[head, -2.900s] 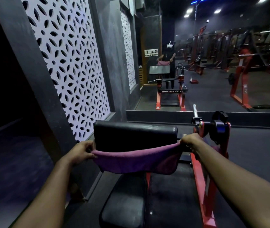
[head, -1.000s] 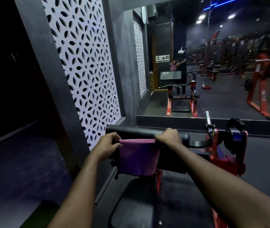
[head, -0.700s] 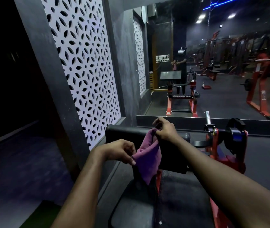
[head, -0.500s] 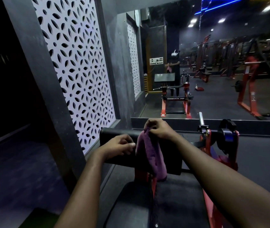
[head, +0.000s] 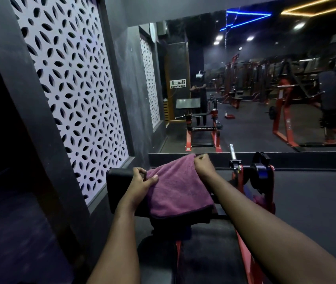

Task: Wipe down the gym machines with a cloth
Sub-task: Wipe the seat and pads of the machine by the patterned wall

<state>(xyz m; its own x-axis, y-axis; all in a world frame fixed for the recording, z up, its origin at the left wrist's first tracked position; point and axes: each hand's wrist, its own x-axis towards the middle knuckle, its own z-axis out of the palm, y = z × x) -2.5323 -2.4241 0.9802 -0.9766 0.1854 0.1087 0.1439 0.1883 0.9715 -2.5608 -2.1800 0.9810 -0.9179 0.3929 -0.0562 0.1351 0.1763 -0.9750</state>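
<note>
A purple cloth (head: 177, 187) hangs spread out in front of the black arm pad (head: 118, 181) of a red-framed gym machine (head: 244, 263). My left hand (head: 142, 181) pinches the cloth's near left corner. My right hand (head: 203, 165) grips its far upper corner, held slightly higher. The cloth covers most of the pad; only the pad's left end shows. Below it lies the black seat (head: 154, 261).
A wall mirror (head: 265, 89) stands straight ahead and reflects the gym floor and red machines. A chrome weight peg (head: 232, 151) and a black roller (head: 262, 171) sit to the right of the pad. A white patterned panel (head: 70, 89) lines the left wall.
The cloth was stretched across the pad, then bunched into a hanging bundle in my right hand; now both hands have opened it out flat again above the pad.
</note>
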